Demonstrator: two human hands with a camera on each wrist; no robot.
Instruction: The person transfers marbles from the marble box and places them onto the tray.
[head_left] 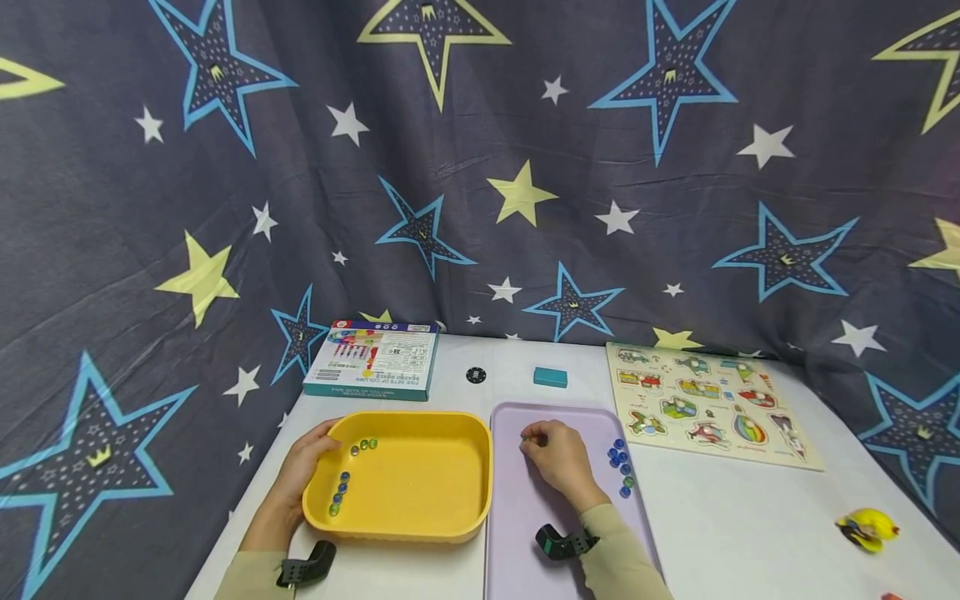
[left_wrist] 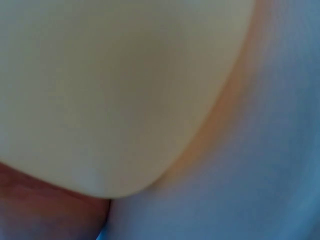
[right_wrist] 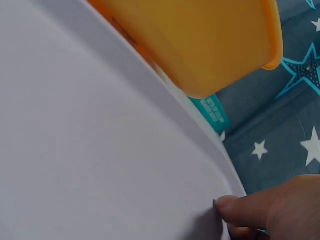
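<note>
One bead (head_left: pixel 525 439) is pinched in the right hand (head_left: pixel 560 461); left hand (head_left: pixel 300 468) grips yellow tray (head_left: pixel 420 479).

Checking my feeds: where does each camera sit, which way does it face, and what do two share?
Head: on the head, facing forward and down at yellow tub, lilac tray and starry curtain; left hand and right hand show.
Left wrist: worn there, facing a blurred surface, probably the tub; some left hand, lower left.
Right wrist: worn there, facing across tray toward curtain; right hand, lower right.
Head and right wrist share tub, tray, curtain.
</note>
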